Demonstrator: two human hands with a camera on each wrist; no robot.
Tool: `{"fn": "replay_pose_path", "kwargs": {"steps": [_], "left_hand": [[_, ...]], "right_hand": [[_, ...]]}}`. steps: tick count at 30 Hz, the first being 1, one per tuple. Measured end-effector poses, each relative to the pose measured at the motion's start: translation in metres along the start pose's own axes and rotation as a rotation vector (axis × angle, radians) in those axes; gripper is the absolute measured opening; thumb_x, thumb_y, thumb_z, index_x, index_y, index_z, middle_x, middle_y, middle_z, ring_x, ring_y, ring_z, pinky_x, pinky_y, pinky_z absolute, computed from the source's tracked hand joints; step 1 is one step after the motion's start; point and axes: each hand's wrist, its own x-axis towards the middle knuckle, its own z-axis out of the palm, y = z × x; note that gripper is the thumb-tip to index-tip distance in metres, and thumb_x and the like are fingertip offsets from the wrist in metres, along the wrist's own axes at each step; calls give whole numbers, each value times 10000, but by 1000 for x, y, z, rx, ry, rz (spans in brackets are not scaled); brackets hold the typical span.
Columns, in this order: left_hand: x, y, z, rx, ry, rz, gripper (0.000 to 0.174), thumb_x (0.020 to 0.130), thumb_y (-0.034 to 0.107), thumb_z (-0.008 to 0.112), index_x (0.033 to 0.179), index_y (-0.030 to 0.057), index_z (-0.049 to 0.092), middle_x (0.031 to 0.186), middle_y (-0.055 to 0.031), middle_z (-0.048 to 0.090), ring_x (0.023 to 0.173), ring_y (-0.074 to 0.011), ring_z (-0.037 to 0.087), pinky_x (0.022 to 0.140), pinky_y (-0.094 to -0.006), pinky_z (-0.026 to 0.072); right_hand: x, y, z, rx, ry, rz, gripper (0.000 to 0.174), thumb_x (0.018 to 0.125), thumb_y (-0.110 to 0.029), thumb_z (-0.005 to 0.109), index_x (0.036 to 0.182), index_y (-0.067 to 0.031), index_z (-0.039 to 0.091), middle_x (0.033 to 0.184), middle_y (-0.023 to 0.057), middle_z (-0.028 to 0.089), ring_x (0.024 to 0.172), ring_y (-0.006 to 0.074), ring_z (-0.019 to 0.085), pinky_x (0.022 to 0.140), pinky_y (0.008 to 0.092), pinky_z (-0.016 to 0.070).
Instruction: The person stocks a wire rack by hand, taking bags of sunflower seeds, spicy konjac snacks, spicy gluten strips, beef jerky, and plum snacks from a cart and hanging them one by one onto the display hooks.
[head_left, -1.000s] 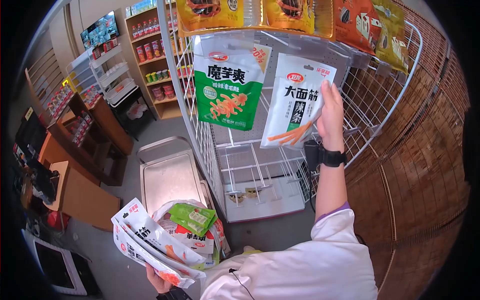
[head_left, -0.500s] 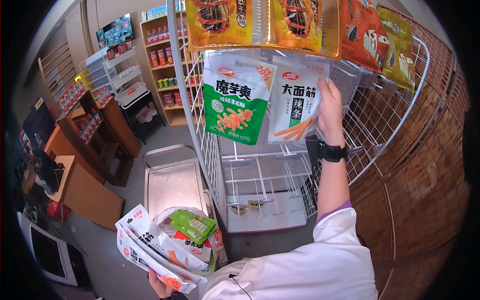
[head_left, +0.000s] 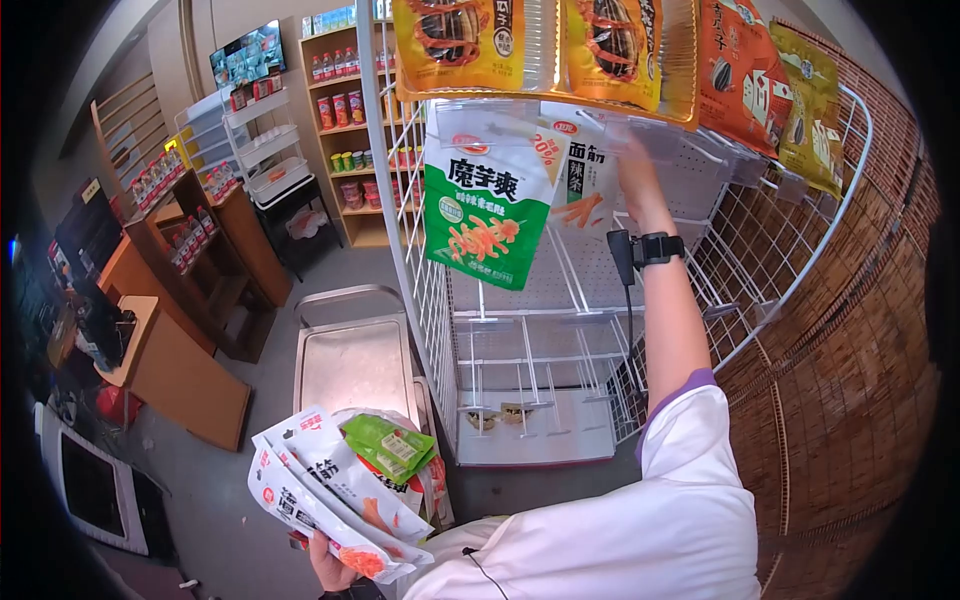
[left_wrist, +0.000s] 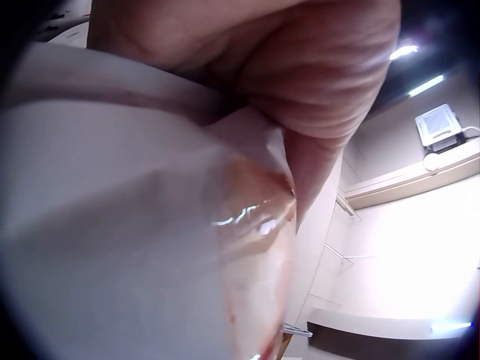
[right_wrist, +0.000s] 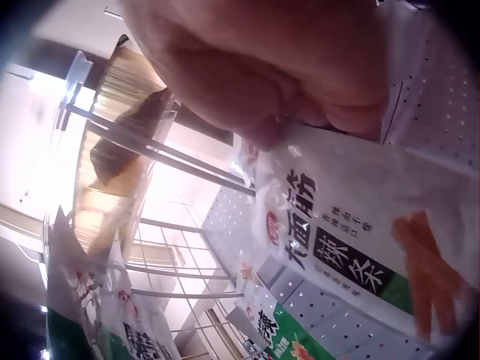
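Observation:
My right hand (head_left: 642, 185) reaches deep under the top row of the rack and grips a white spicy gluten strip packet (head_left: 588, 190) by its upper edge. In the right wrist view the curled fingers cover the top of that packet (right_wrist: 337, 225), which hangs beside the perforated back panel. A white and green konjac snack packet (head_left: 485, 215) hangs at the left and partly overlaps it in the head view. Low at the left, my left hand (head_left: 333, 567) holds several white snack packets (head_left: 330, 470) fanned together, their lower ends against the thumb.
Yellow sunflower seed packets (head_left: 455, 45) in clear trays overhang the hooks, with orange (head_left: 745, 75) and olive bags (head_left: 812, 115) to the right. Bare metal hooks (head_left: 545, 400) fill the lower rack. A metal cart (head_left: 355, 360) carries a plastic bag with a green packet (head_left: 390, 447).
My right hand has pushed the gluten strip packet upward and further back into the rack, so the konjac packet now overlaps it. My left hand still holds its packets.

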Motion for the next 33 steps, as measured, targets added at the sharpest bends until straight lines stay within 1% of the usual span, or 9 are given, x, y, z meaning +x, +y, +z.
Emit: {"fn": "replay_pose_path", "kwargs": {"steps": [2,6,9,11,12,14,18,28,33], "left_hand": [[-1,-5,-6,6,31,3,574,843,247,595,1328,55,356,1248,-98,516,1125,-272,508,991,-437,377],[0,-7,0,72,-15,-9,613,824,235,630,1326,43,335,1252,-93,502,1112,-260,517,958,-419,409],[3,-12,13,176,-75,-32,562,843,266,608,1310,55,376,1226,-86,532,1080,-264,543,946,-426,428],[7,-13,30,212,-107,-82,608,812,244,650,1307,42,360,1224,-92,527,1067,-264,552,926,-421,444],[10,-13,36,227,-140,-124,621,800,235,665,1305,40,361,1226,-95,525,1064,-261,554,917,-418,451],[14,-15,57,167,-112,-202,610,757,136,687,1267,2,380,1151,-104,566,1012,-249,584,886,-383,471],[24,-18,57,204,-149,-253,583,757,109,684,1253,1,397,1151,-105,569,1006,-253,586,885,-387,473],[29,-16,57,154,-164,-364,548,759,86,671,1238,1,418,1137,-117,576,1010,-267,586,888,-416,472],[28,-14,57,132,-126,-298,544,755,81,671,1234,4,425,1133,-118,578,1009,-269,588,889,-422,473]], "right_hand": [[-11,-6,-2,-67,3,20,374,931,-231,477,1242,-24,483,1172,85,556,1045,162,511,910,286,382],[-78,-15,-8,-129,247,-342,216,907,-79,496,1110,-7,513,1033,89,580,943,143,533,845,255,411],[-179,-36,10,-22,210,-242,80,920,-86,477,919,-26,530,836,42,580,784,103,545,724,241,448],[-244,-33,31,24,-139,-41,97,919,-100,475,961,-28,524,871,58,592,834,124,574,751,252,456],[-273,-22,44,340,-450,138,206,916,-126,488,1093,-23,507,988,87,577,964,157,569,831,278,452],[-326,0,70,416,-920,210,444,926,-270,497,1280,-15,415,1240,96,480,1158,179,464,953,319,385],[-385,-6,84,670,-1156,775,409,945,-263,474,1249,9,434,1186,48,512,1102,116,448,947,287,368],[-380,-14,79,681,-846,964,312,940,-219,493,1168,-8,522,1022,-9,587,921,62,518,840,238,421],[-353,-9,58,639,-587,785,297,927,-179,514,1172,-10,516,1058,5,578,957,73,521,844,245,426]]}}
